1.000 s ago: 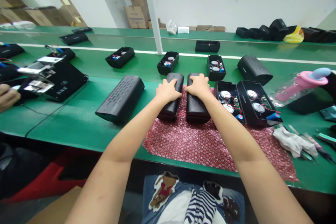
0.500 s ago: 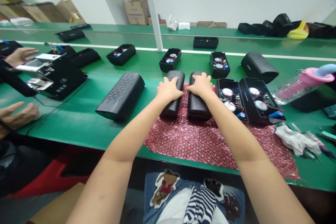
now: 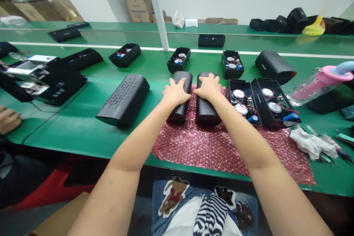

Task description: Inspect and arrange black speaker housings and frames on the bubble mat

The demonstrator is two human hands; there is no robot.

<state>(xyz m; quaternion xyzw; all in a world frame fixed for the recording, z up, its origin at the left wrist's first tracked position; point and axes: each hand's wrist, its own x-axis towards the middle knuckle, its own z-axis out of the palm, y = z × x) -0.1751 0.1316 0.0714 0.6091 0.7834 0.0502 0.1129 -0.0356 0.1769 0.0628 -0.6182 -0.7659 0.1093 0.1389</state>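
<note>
Two closed black speakers stand side by side in front of me, grilles up. My left hand [image 3: 177, 91] grips the left speaker [image 3: 180, 112] from above, fingers spread over its top and thumb at its inner side. The right speaker [image 3: 206, 111] is held the same way by my right hand [image 3: 209, 87]. Red bubble wrap [image 3: 199, 147] lies under and in front of them. Just right of my right hand are two opened speaker housings, a nearer one [image 3: 250, 97] and an outer one [image 3: 261, 99], with round drivers, red wires and blue cylinders showing.
Another closed speaker [image 3: 124, 99] lies to the left on the green bench [image 3: 83, 132]. Opened housings stand farther back. At right are a pink-lidded bottle [image 3: 318, 84], white tissue [image 3: 312, 143] and tools. A co-worker's hand [image 3: 9, 120] rests by a black-and-white device [image 3: 52, 81] at left.
My hands stay on the two speakers, with little movement. The view has shifted slightly. At left, one co-worker hand has left the device and the other is now more closed.
</note>
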